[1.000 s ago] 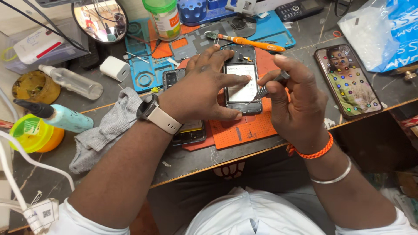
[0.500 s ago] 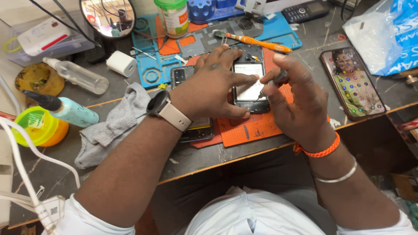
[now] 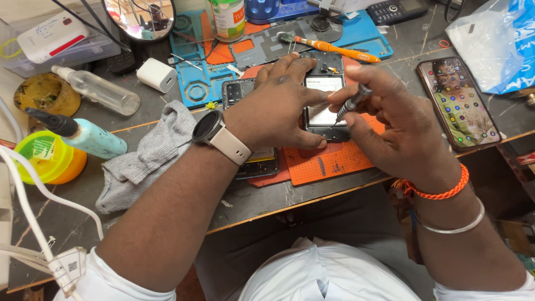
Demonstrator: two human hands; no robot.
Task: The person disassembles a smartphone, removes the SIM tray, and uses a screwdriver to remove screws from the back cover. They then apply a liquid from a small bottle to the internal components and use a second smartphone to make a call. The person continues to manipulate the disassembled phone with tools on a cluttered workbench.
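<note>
Pressing down flat with the left hand [image 3: 276, 108] on an opened phone [image 3: 325, 95] at the centre of the frame, fingers spread wide, thumb lying along the phone's lower edge. Pinching a small screwdriver [image 3: 351, 103] in the right hand [image 3: 393, 131], fingers closed narrowly around the shaft, tip touching the phone's right side. Resting, that phone, on an orange mat [image 3: 329, 161] near the front edge of the desk [image 3: 251, 203], partly hidden under both hands. Wearing a watch [image 3: 214, 131] on the left wrist, an orange cord and a metal bangle on the right.

Lying just left of the hands, a grey cloth [image 3: 145, 156]. Lying at right of the frame, well apart from the work, a second phone [image 3: 460, 103] with a lit screen. Sitting along the upper centre, a blue tray [image 3: 200, 83] and an orange-handled brush [image 3: 329, 47]. Lying at upper left, a clear bottle [image 3: 100, 89] and a white charger [image 3: 157, 74]; at far left, a light blue bottle [image 3: 83, 136] beside a yellow-green tub [image 3: 44, 159].
</note>
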